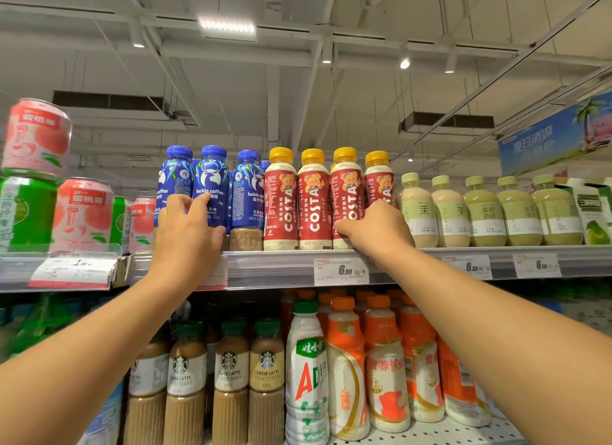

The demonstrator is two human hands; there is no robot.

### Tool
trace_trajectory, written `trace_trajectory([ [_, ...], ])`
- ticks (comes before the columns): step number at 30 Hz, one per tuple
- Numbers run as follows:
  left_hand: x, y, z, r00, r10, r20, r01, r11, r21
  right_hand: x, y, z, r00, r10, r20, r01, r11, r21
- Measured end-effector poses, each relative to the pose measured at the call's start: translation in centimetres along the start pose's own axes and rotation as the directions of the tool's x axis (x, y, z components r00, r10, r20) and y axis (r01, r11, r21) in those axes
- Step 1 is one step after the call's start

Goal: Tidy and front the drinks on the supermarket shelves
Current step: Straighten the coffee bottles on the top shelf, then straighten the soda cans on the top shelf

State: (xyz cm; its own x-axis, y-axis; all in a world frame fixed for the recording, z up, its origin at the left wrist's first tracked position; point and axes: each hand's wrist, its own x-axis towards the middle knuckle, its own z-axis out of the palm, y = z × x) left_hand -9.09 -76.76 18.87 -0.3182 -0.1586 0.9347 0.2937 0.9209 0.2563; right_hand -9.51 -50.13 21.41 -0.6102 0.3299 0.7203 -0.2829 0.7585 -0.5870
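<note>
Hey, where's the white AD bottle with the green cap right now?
The white AD bottle stands at the front of the lower shelf, centre of the head view, between the Cheese Latte bottle on its left and the orange bottles on its right.

Both arms raised, left hand point(185, 228) and right hand point(377, 229) curled in grip

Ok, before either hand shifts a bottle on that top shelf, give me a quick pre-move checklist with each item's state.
1. Left hand has a hold on the second blue Luckin bottle: ok, fingers wrap round it.
2. Right hand has a hold on a Costa bottle: ok, gripping the third, low down; the fourth is partly hidden behind the hand.
3. Costa labels face forward: ok for the first three, cannot tell for the fourth.
4. Luckin labels face forward: not ok, the leftmost looks turned sideways.
5. Bottles upright at the shelf edge: ok.
</note>
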Motion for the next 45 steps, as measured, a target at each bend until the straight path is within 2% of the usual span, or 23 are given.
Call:
trace_trajectory([
  [8, 0.1, 0.0, 0.2, 1.000, -0.015, -0.008, 0.015, 1.000, 0.019, 0.0, 0.3, 0.5, 1.000, 0.000, -0.029, -0.003, 0.994, -0.114],
  [10, -0.1, 0.1, 0.1, 1.000, -0.015, -0.010, 0.015, 1.000, 0.014, -0.6, 0.4, 0.2, 0.999, -0.025, -0.039, 0.022, 0.996, -0.090],
  [12, -0.8, 0.2, -0.1, 0.999, 0.001, -0.035, -0.001, 1.000, 0.001, -2.1, 0.8, -0.2, 0.991, -0.119, -0.068, 0.119, 0.993, -0.008],
  [14, -2.7, -0.2, -0.5, 0.991, 0.094, -0.092, -0.091, 0.995, 0.039, -4.3, 1.7, 0.1, 0.923, -0.373, -0.090, 0.377, 0.925, 0.033],
  [16, -5.4, -0.8, -0.9, 0.961, 0.248, -0.120, -0.230, 0.962, 0.148, -6.9, 3.0, 0.9, 0.779, -0.623, -0.072, 0.623, 0.782, -0.029],
  [17, -6.6, -1.1, -1.0, 0.939, 0.326, -0.109, -0.298, 0.930, 0.214, -7.9, 3.7, 1.5, 0.719, -0.693, -0.052, 0.688, 0.721, -0.090],
  [19, -8.3, -1.5, -0.8, 0.909, 0.414, -0.047, -0.385, 0.879, 0.282, -9.0, 4.8, 2.6, 0.659, -0.751, -0.027, 0.734, 0.651, -0.196],
  [23, -9.6, -1.2, -0.1, 0.930, 0.357, 0.093, -0.367, 0.866, 0.340, -9.7, 5.4, 3.7, 0.654, -0.756, -0.013, 0.727, 0.634, -0.263],
  [27, -9.7, -1.0, -0.7, 0.942, 0.289, 0.169, -0.333, 0.849, 0.409, -9.9, 6.2, 4.6, 0.642, -0.766, 0.024, 0.737, 0.608, -0.294],
  [33, -9.0, -0.7, -1.9, 0.928, 0.232, 0.291, -0.351, 0.806, 0.477, -10.9, 5.6, 4.7, 0.701, -0.708, 0.086, 0.694, 0.650, -0.311],
  [37, -9.8, -2.4, -4.5, 0.929, 0.210, 0.305, -0.331, 0.842, 0.427, -11.5, 5.2, 4.4, 0.726, -0.662, 0.188, 0.673, 0.628, -0.389],
  [39, -10.1, -4.4, -6.2, 0.931, 0.186, 0.313, -0.315, 0.842, 0.437, -12.0, 4.7, 4.3, 0.763, -0.606, 0.227, 0.638, 0.648, -0.415],
  [42, -10.0, -8.2, -8.8, 0.943, 0.108, 0.314, -0.255, 0.842, 0.475, -13.1, 2.3, 4.4, 0.827, -0.521, 0.211, 0.562, 0.760, -0.326],
  [45, -9.5, -12.2, -10.6, 0.939, 0.042, 0.340, -0.223, 0.829, 0.513, -15.4, -1.1, 5.4, 0.770, -0.590, 0.243, 0.637, 0.732, -0.241],
])
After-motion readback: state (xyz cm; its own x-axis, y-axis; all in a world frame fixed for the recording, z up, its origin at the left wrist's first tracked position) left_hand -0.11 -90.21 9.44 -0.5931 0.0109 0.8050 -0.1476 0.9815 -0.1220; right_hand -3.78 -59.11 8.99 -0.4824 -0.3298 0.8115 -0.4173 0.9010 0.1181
